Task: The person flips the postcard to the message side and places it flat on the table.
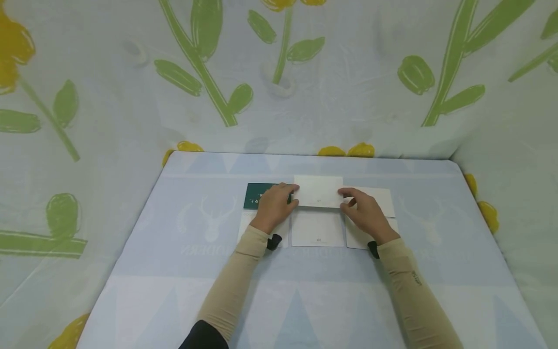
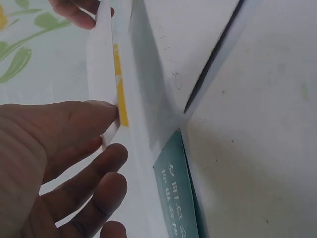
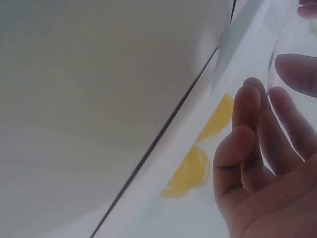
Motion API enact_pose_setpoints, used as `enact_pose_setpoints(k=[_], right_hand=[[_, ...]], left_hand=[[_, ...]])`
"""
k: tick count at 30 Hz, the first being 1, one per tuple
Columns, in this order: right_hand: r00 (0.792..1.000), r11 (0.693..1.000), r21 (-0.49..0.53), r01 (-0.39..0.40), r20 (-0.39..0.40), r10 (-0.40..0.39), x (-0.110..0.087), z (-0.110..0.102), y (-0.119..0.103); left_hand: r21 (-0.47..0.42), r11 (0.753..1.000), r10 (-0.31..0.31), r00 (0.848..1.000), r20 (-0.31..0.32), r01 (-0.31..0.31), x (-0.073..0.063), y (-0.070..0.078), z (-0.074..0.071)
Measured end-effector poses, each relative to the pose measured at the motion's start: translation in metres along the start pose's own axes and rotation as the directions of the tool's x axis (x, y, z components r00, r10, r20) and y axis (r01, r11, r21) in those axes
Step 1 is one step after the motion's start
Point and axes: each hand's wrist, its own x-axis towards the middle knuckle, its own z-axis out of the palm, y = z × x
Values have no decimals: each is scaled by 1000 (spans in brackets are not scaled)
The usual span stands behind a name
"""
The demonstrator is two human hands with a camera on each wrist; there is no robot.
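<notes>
Both hands hold a white card (image 1: 318,190) by its short sides, raised over the back row of cards. My left hand (image 1: 275,204) pinches its left edge; the left wrist view shows the thumb and index finger on the card, the other fingers bent below. At the right edge, my right hand (image 1: 366,213) pinches it between thumb and fingers. A dark green card (image 1: 254,196) with white lettering lies partly under the left hand. Below the held card lies a white card (image 1: 317,230) with small print. Another white card (image 1: 380,198) lies behind the right hand.
In the front row, a left white card (image 1: 246,225) and a right white card (image 1: 358,236) are partly covered by my hands. The table (image 1: 296,300) has a pale blue patterned cloth. A curtain (image 1: 340,97) printed with flowers surrounds its back and sides.
</notes>
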Motion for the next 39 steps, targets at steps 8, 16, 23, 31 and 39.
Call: enact_pose_setpoints(k=[8, 16, 23, 31, 39], right_hand=[[997, 990, -135, -34, 60, 42, 2, 3, -6], [996, 985, -170, -36, 80, 50, 1, 5, -6], [995, 984, -177, -32, 92, 49, 1, 5, -7], [993, 985, -167, -46, 97, 63, 1, 7, -7], [993, 986, -160, -41, 100, 57, 2, 7, -5]], left_hand=[[96, 994, 55, 998, -36, -51, -2, 1, 5], [127, 991, 57, 998, -29, -53, -4, 2, 7], [138, 989, 47, 999, -20, -44, -4, 0, 14], [160, 987, 33, 999, -22, -29, -4, -1, 14], [172, 985, 29, 999, -24, -24, -4, 1, 14]])
